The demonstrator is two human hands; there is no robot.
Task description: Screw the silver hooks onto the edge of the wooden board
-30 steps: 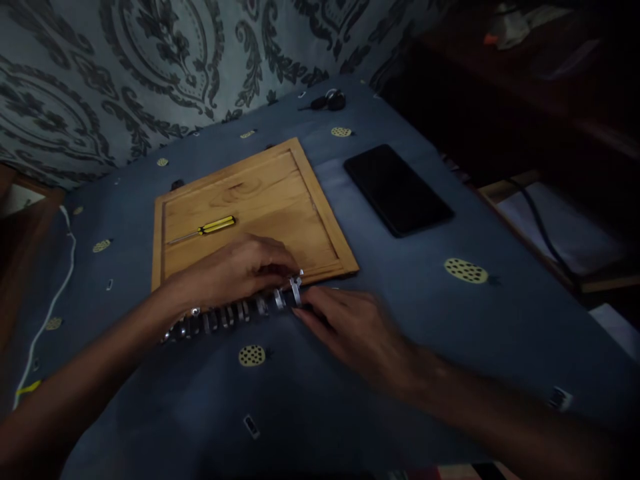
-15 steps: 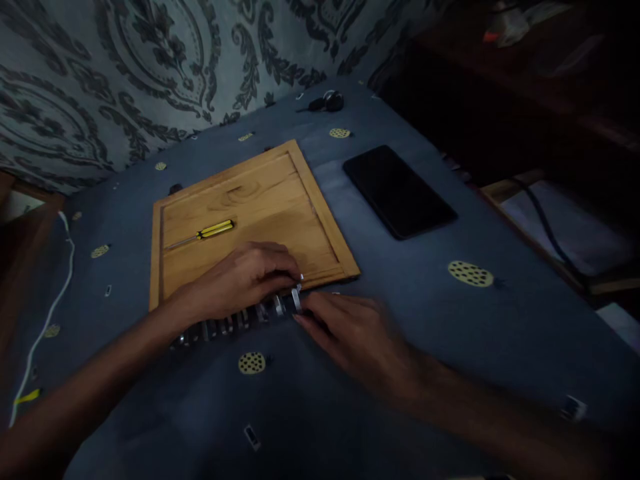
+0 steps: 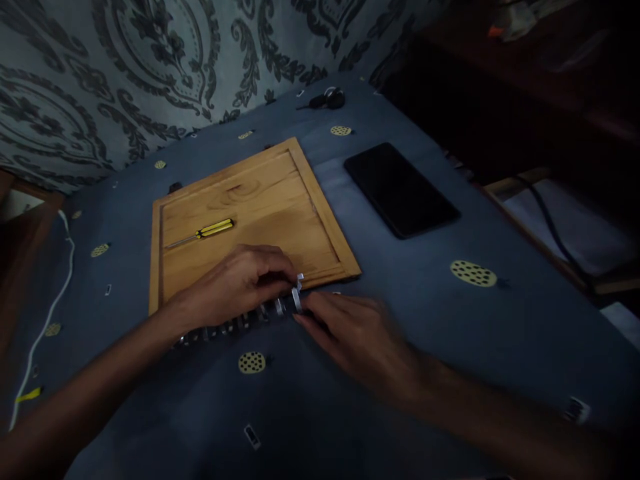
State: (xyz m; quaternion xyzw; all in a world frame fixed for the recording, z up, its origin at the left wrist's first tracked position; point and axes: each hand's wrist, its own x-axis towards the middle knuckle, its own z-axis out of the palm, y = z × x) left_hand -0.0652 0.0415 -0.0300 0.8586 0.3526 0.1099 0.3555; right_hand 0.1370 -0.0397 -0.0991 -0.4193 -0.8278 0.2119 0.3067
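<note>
A small bent strip of shiny metal (image 3: 297, 300) stands at the near edge of a framed wooden board (image 3: 325, 227). Bent over that edge, my left hand (image 3: 245, 280) is closed, with its fingertips at the strip's upper end. From the right, my right hand (image 3: 357, 327) pinches the same strip low down, thumb underneath. Several similar shiny metal pieces (image 3: 245, 321) form a row along the board's near side, partly hidden beneath my left hand and wrist. On the board lies a screwdriver (image 3: 215, 229) with a yellow and black handle.
A black phone or tablet (image 3: 400, 190) lies right of the board. Farther back is a dark object with a round end (image 3: 330, 99). A white cable (image 3: 55, 293) runs down the left side. The blue patterned cloth (image 3: 190, 413) meets a patterned wall covering (image 3: 175, 60).
My left fingertips have drawn slightly left, so more of the strip's upper end shows. My right hand keeps nearly the same place and pinch.
</note>
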